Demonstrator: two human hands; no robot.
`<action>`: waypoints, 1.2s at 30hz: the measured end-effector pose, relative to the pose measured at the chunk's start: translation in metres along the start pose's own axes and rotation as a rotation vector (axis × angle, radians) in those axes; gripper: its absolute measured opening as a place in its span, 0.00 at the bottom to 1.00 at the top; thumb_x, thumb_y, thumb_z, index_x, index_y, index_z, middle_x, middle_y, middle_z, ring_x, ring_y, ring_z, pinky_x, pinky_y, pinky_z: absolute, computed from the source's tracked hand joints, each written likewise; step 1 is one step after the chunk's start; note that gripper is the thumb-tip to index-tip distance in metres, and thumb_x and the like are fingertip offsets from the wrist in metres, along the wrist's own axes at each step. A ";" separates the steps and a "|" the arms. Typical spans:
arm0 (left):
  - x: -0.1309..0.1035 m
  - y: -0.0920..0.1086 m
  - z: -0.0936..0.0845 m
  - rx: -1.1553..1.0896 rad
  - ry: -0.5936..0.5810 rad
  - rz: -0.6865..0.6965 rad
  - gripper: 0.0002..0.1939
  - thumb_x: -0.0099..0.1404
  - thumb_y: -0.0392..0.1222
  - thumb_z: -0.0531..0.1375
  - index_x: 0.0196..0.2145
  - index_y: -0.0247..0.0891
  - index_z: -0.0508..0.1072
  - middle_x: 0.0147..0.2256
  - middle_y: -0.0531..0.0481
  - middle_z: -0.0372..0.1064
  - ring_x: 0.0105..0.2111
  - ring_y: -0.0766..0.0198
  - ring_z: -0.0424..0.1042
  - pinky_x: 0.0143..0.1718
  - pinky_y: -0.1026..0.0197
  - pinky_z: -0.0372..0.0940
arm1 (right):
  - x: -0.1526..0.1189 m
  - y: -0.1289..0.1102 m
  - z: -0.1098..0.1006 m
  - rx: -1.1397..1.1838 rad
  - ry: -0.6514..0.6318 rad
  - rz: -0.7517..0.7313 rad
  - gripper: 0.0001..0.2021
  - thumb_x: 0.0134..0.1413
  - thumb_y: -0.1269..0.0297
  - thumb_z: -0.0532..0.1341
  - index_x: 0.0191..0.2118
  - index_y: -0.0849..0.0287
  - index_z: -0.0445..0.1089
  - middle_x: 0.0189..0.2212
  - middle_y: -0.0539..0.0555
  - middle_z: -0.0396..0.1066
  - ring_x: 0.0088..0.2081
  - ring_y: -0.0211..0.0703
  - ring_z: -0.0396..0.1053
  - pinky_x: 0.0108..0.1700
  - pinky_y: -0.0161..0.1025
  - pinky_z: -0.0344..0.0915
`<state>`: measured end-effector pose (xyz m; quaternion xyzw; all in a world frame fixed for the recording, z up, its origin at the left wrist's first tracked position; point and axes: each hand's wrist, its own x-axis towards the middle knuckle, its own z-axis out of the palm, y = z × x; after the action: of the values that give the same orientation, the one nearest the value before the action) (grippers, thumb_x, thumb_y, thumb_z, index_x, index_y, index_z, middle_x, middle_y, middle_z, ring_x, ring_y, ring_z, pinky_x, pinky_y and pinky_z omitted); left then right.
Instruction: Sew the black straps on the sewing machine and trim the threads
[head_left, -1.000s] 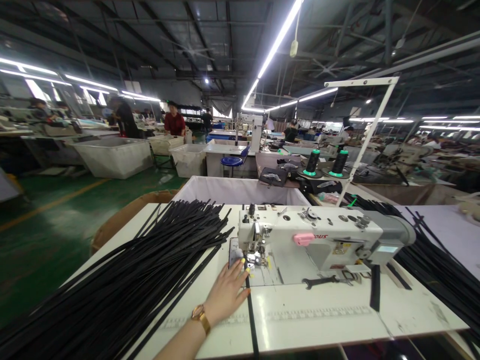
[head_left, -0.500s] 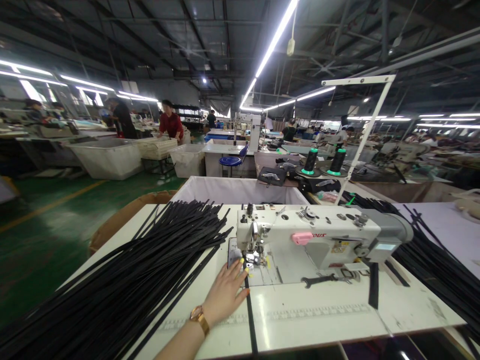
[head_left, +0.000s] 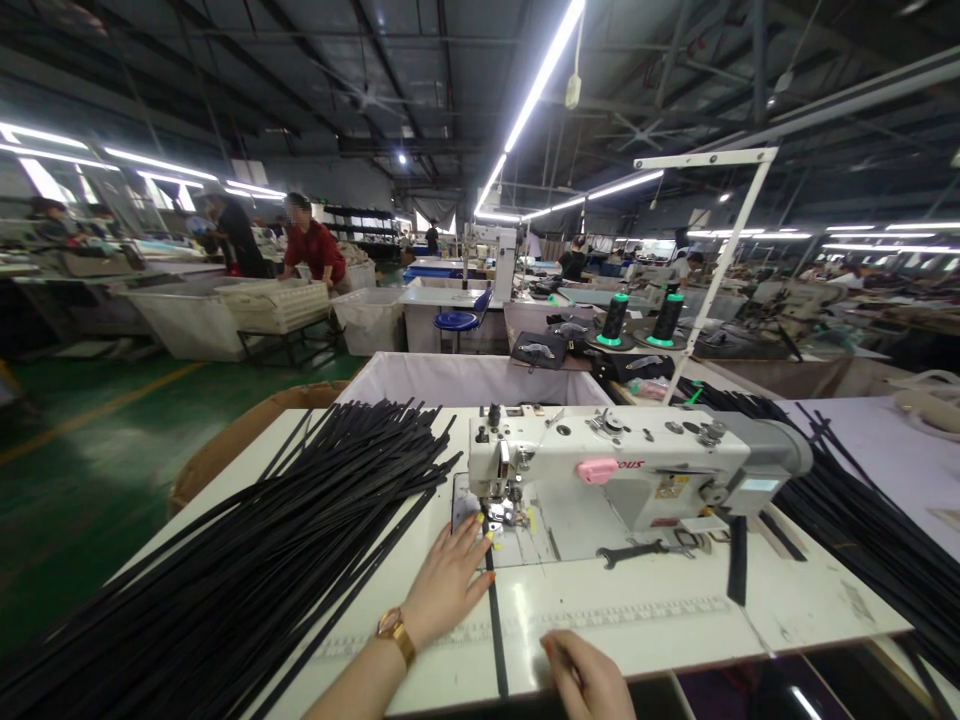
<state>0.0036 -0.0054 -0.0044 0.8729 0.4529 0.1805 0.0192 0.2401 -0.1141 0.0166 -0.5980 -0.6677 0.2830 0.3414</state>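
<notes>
My left hand lies flat on the white machine table, its fingers stretched toward the needle area of a sewing machine. Under its fingertips and beside the thumb runs a narrow black strip, which goes from the presser foot down to the table's front edge. My right hand is at the front edge, right of the strip and apart from it. Its fingers are curled in, and anything inside them is hidden. A large bundle of black strips covers the table's left side.
A wrench lies below the machine arm. Another bundle of black strips lies at the right. Behind the machine stand a cloth-lined bin, two black thread spools and a thread stand. A person in red is beyond.
My right hand has come into view at the table's front edge. My left hand stays on the strip. The view has shifted slightly, and the person in red leans differently.
</notes>
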 end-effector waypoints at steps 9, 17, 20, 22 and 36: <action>0.000 0.000 -0.001 0.006 0.006 -0.005 0.27 0.69 0.50 0.52 0.63 0.44 0.56 0.65 0.44 0.50 0.64 0.50 0.50 0.62 0.41 0.51 | 0.047 0.015 0.007 -0.239 0.024 -0.078 0.12 0.58 0.64 0.52 0.41 0.56 0.72 0.37 0.54 0.78 0.38 0.45 0.75 0.40 0.38 0.67; 0.001 0.001 0.000 0.001 0.002 -0.007 0.27 0.69 0.48 0.53 0.63 0.45 0.55 0.65 0.44 0.50 0.64 0.50 0.50 0.61 0.42 0.53 | 0.044 0.013 0.005 -0.196 0.053 -0.061 0.12 0.58 0.64 0.52 0.39 0.57 0.73 0.35 0.55 0.78 0.36 0.44 0.75 0.39 0.37 0.68; 0.000 0.001 0.000 -0.001 0.005 -0.013 0.27 0.69 0.48 0.53 0.63 0.45 0.55 0.65 0.45 0.50 0.64 0.51 0.50 0.62 0.42 0.52 | 0.044 0.012 0.005 -0.186 0.052 -0.061 0.12 0.58 0.63 0.52 0.39 0.57 0.73 0.35 0.55 0.78 0.35 0.44 0.74 0.39 0.37 0.68; 0.000 0.001 0.000 -0.003 0.006 -0.017 0.27 0.69 0.48 0.53 0.63 0.46 0.55 0.65 0.45 0.50 0.64 0.50 0.50 0.62 0.42 0.52 | 0.044 0.013 0.005 -0.189 0.045 -0.062 0.12 0.59 0.63 0.52 0.39 0.57 0.72 0.35 0.55 0.78 0.36 0.44 0.74 0.39 0.37 0.68; 0.001 0.000 -0.002 0.015 -0.028 -0.017 0.26 0.69 0.49 0.52 0.63 0.44 0.56 0.65 0.43 0.50 0.64 0.50 0.50 0.62 0.40 0.51 | 0.045 0.016 0.006 -0.208 0.046 -0.075 0.12 0.58 0.65 0.52 0.40 0.57 0.72 0.36 0.55 0.78 0.37 0.44 0.75 0.40 0.37 0.68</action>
<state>0.0039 -0.0049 -0.0026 0.8715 0.4614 0.1649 0.0203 0.2421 -0.0677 0.0057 -0.6111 -0.7073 0.1853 0.3032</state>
